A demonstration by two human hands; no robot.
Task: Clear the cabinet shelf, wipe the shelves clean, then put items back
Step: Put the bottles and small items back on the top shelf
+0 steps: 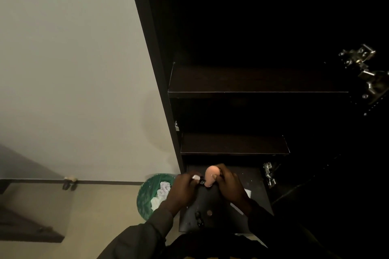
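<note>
A dark open cabinet fills the right of the head view, with an upper shelf and a shorter lower shelf, both bare. Low in the frame my left hand pinches a small white and black piece. My right hand grips a small peach-coloured rounded object. Both hands meet over a dark board that carries a few small round bits. What the peach object is, I cannot tell.
A green-lined waste bin with crumpled white paper stands on the floor left of the cabinet. Metal door hinges stick out at the right. White paper lies on the cabinet floor. A dark furniture edge sits at bottom left.
</note>
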